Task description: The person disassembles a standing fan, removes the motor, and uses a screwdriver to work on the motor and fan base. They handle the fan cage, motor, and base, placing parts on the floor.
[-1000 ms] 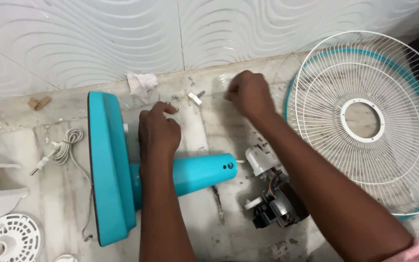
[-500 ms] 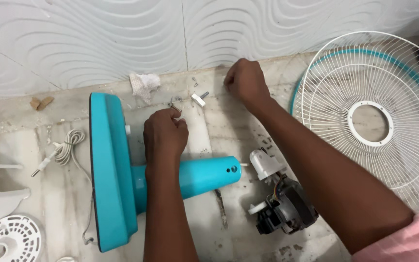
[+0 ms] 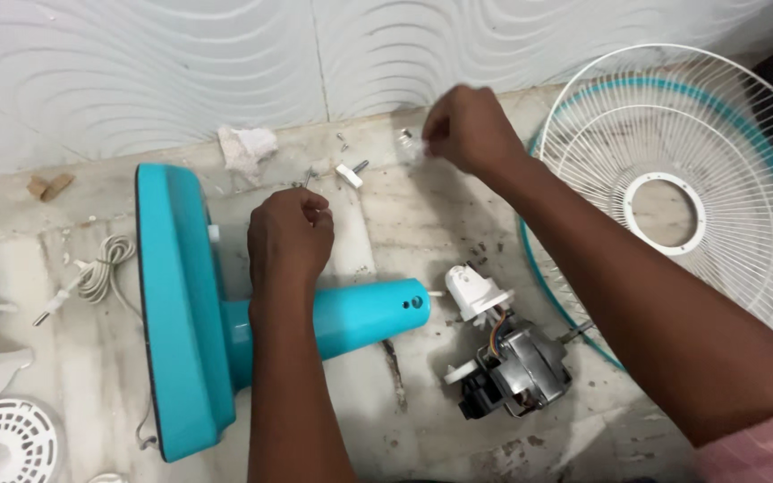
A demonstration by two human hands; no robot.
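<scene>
Two hands over a taken-apart fan on a gritty marble floor. Left hand (image 3: 290,240) is fisted, fingers together, pinching what looks like a thin metal pin; can't tell what exactly. Right below it lies the glossy teal fan stand (image 3: 364,315) w/ its round base (image 3: 176,313) on edge. Off to its right sits the bare motor (image 3: 516,367), wires showing. Right hand (image 3: 462,130), farther out, pinches a tiny clear bit (image 3: 406,139). Screws and a white peg (image 3: 348,174) lie btw the hands; wire grille (image 3: 717,179) beside the right hand.
</scene>
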